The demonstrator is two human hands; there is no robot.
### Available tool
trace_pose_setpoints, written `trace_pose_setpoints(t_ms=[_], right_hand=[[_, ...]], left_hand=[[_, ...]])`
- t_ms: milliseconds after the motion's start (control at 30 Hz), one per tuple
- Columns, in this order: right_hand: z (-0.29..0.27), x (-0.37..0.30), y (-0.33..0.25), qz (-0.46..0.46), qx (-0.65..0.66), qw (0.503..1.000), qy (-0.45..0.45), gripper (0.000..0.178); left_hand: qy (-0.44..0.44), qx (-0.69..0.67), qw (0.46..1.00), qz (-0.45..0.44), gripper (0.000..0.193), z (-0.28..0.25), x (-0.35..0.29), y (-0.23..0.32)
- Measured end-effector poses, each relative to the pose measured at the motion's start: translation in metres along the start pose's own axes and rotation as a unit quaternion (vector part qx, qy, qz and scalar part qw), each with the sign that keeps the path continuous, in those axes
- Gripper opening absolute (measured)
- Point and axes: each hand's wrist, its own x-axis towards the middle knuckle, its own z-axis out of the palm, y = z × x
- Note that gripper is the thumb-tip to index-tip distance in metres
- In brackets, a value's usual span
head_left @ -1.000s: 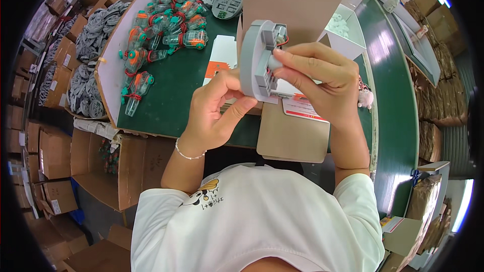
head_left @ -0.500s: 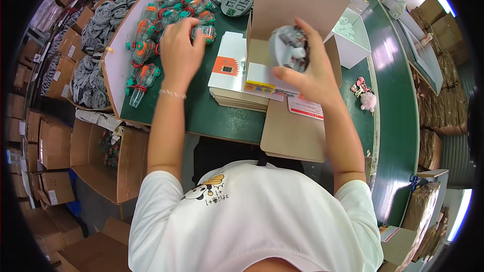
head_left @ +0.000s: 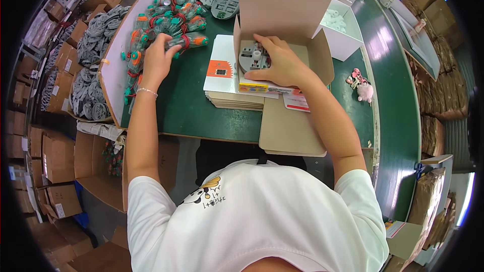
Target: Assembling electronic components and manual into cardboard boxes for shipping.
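My right hand [head_left: 282,65] is closed around a round grey plastic piece [head_left: 248,59] with a white knob and small parts on it. That piece sits at the left inside an open cardboard box [head_left: 315,65], whose lid stands up behind. Thumb and fingers of my left hand [head_left: 159,60] are closed on the near end of a clear plastic bottle [head_left: 191,41] with an orange part and a red band. More clear bottles [head_left: 143,38] with green caps lie heaped around that hand. White printed flat cards [head_left: 220,63] are stacked left of the box.
Round grey trays with small parts [head_left: 225,5] lie at the back of the green table [head_left: 201,116]. A white box of pale pieces [head_left: 348,38] and a pink plush keychain [head_left: 364,92] are at the right. Grey coiled items [head_left: 93,95] and cartons [head_left: 58,146] stand left.
My right hand has lowered the round grey piece into the box, moving left. My left hand has drawn back toward me and left, with the bottle at its fingers.
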Motion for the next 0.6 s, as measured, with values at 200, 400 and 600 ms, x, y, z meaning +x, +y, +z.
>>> trace_pose_setpoints(t_ms=[200, 400, 600], right_hand=[[-0.012, -0.016, -0.002, -0.119, -0.068, 0.967, 0.216, 0.069], [-0.064, -0.074, -0.005, -0.164, -0.007, 0.870, 0.465, 0.034], [-0.039, -0.096, 0.042, 0.048, 0.243, 0.903, 0.352, 0.039]], left_hand=[[0.175, -0.519, 0.820, -0.169, 0.038, -0.040, -0.018, 0.036], [0.296, -0.538, 0.789, 0.015, 0.043, -0.088, -0.021, 0.129], [0.132, -0.301, 0.897, 0.295, 0.040, -0.043, -0.004, 0.230]])
